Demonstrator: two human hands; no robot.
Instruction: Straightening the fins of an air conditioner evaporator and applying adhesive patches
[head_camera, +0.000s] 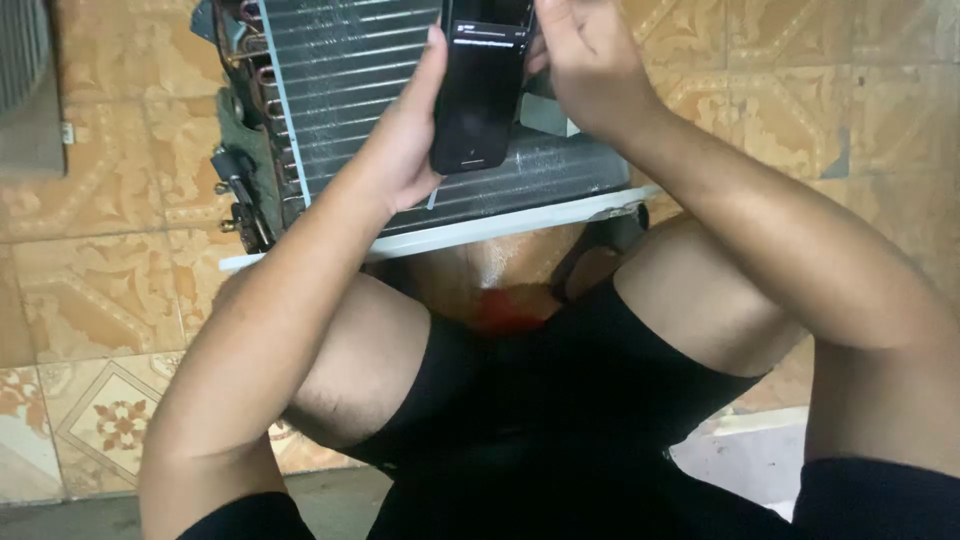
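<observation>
Left hand (405, 150) clamped round the phone (482, 85) edges, right hand (585, 65) touching its top right, fingers curled, phone held just above the coil (400, 90) beyond the knees: probably light, stiff, slick glass, so grip the sides.

The phone (480, 85) stands upright between the two hands: the left hand (405, 150) holds it from its left side, fingers (432, 60) along its edge, and the right hand (585, 65) is at its upper right, touching its edge. Behind the fingers and phone lies the coil (340, 90), resting on the floor (110, 280). The coil's pipes (240, 190) sit left of the left hand. Below the hands, nearer the person, are the knees, with a sandal (590, 262) between them, below the coil's near edge.
</observation>
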